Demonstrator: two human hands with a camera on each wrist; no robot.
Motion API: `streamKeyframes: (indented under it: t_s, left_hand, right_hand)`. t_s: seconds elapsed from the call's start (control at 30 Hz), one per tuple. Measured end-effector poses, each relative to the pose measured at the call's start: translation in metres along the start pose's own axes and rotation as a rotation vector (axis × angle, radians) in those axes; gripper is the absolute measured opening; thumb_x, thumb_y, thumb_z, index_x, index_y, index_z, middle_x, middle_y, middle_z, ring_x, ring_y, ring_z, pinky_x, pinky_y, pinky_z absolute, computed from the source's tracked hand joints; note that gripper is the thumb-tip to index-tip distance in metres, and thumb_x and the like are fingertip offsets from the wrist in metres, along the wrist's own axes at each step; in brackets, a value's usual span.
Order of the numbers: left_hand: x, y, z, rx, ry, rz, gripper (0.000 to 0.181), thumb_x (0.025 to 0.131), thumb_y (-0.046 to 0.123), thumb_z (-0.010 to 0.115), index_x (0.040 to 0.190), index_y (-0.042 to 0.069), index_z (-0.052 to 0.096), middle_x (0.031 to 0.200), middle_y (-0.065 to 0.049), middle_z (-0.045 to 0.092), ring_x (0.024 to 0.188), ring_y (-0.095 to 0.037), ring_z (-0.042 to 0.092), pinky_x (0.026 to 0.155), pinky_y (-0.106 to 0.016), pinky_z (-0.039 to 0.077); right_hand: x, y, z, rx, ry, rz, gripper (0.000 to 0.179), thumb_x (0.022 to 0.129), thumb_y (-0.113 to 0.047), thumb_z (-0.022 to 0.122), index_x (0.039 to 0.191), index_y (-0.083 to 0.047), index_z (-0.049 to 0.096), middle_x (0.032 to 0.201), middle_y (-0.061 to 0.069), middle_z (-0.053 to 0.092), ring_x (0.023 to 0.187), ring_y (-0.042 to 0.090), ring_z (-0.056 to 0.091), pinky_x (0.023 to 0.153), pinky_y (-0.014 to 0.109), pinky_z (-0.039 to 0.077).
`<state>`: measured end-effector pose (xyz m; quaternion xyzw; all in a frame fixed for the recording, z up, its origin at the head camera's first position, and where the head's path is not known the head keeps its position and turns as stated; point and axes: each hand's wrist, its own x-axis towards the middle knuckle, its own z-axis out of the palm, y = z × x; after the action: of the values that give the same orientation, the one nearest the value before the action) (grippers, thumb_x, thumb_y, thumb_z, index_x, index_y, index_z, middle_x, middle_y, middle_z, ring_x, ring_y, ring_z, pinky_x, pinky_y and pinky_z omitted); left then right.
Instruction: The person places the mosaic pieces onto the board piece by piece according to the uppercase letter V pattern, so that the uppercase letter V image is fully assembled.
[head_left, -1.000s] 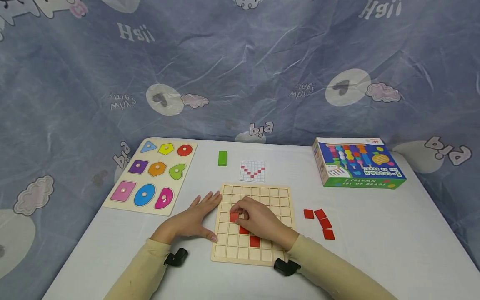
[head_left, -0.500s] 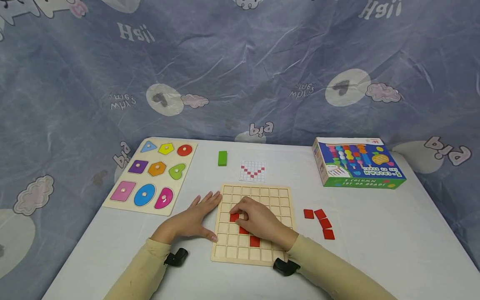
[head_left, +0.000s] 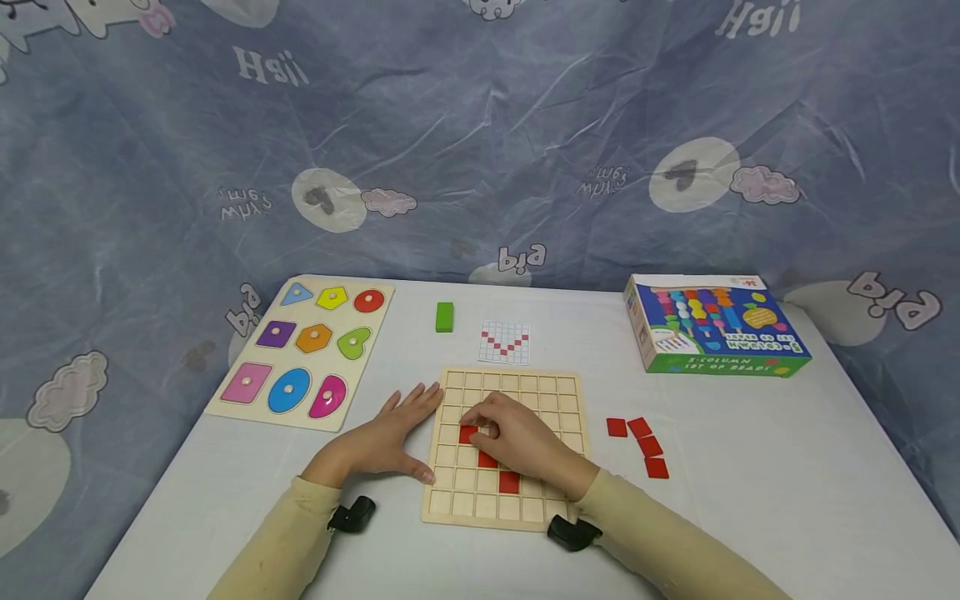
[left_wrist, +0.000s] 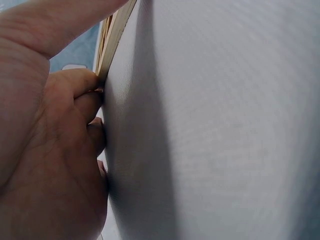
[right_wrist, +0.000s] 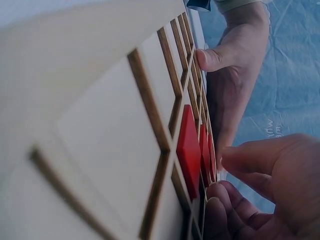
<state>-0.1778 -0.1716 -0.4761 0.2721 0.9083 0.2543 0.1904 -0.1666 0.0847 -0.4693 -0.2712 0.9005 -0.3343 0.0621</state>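
A square wooden grid board (head_left: 506, 522) lies flat on the table, with three red square tiles in its cells along a diagonal. My right hand (head_left: 525, 437) is over the board, its thumb and index finger curled at the edges of the upper-left red tile (head_left: 468, 434), pinching it in its cell. The middle red tile (head_left: 487, 460) is partly under this hand, and the lowest red tile (head_left: 509, 482) shows fully. My left hand (head_left: 386, 437) rests spread on the table, fingertips and thumb at the left edge of the board; the left wrist view shows its palm (left_wrist: 55, 165) beside the board's edge.
Several loose red tiles (head_left: 649, 447) lie right of the board. Behind it are a small grid card (head_left: 506, 342) with a red V pattern and a green block (head_left: 445, 317). A shape puzzle board (head_left: 307, 350) stands at left, a colourful box (head_left: 716, 325) at back right.
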Motion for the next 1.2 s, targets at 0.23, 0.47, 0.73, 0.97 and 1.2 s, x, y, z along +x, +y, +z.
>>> streamKeyframes:
  t_s: [0.23, 0.47, 0.73, 0.97, 1.2]
  left_hand:
    - [0.001, -0.001, 0.001, 0.005, 0.005, 0.001, 0.127, 0.067, 0.047, 0.093, 0.164, 0.011, 0.018, 0.171, -0.003, 0.012, 0.157, -0.026, 0.002, 0.126, -0.052, -0.002]
    - [0.001, 0.000, 0.002, 0.003, 0.015, -0.013, 0.126, 0.067, 0.045, 0.094, 0.164, 0.012, 0.019, 0.170, -0.003, 0.014, 0.157, -0.026, 0.003, 0.126, -0.053, -0.002]
    - [0.001, 0.000, 0.002, -0.003, 0.025, -0.005, 0.126, 0.067, 0.043, 0.094, 0.163, 0.010, 0.020, 0.170, -0.005, 0.016, 0.157, -0.028, 0.004, 0.126, -0.054, -0.002]
    - [0.000, 0.001, 0.001, -0.002, 0.026, -0.012, 0.127, 0.066, 0.041, 0.095, 0.163, 0.011, 0.019, 0.170, -0.004, 0.013, 0.157, -0.027, 0.003, 0.126, -0.052, -0.002]
    - [0.001, 0.000, 0.002, -0.003, 0.021, -0.003, 0.127, 0.066, 0.042, 0.094, 0.164, 0.011, 0.019, 0.170, -0.003, 0.013, 0.157, -0.027, 0.003, 0.126, -0.052, -0.002]
  right_hand:
    - [-0.005, 0.002, -0.005, 0.088, 0.023, 0.053, 0.015, 0.096, -0.020, 0.070, 0.110, -0.022, 0.074, 0.096, -0.013, 0.059, 0.081, 0.005, 0.055, 0.072, 0.025, 0.050]
    - [-0.011, 0.007, -0.013, 0.120, 0.056, 0.066, 0.016, 0.095, -0.018, 0.069, 0.109, -0.023, 0.075, 0.093, -0.016, 0.059, 0.081, 0.006, 0.056, 0.073, 0.026, 0.051]
    - [-0.023, 0.016, -0.023, 0.106, 0.071, 0.084, 0.015, 0.096, -0.018, 0.070, 0.110, -0.023, 0.075, 0.092, -0.016, 0.059, 0.080, 0.005, 0.056, 0.072, 0.025, 0.051]
    - [-0.036, 0.022, -0.032, 0.077, 0.079, 0.114, 0.016, 0.096, -0.021, 0.071, 0.111, -0.024, 0.074, 0.092, -0.016, 0.060, 0.080, 0.006, 0.056, 0.072, 0.025, 0.051]
    - [-0.054, 0.034, -0.043, 0.054, 0.098, 0.120, 0.019, 0.096, -0.019, 0.071, 0.114, -0.022, 0.074, 0.091, -0.015, 0.059, 0.080, 0.007, 0.055, 0.071, 0.023, 0.050]
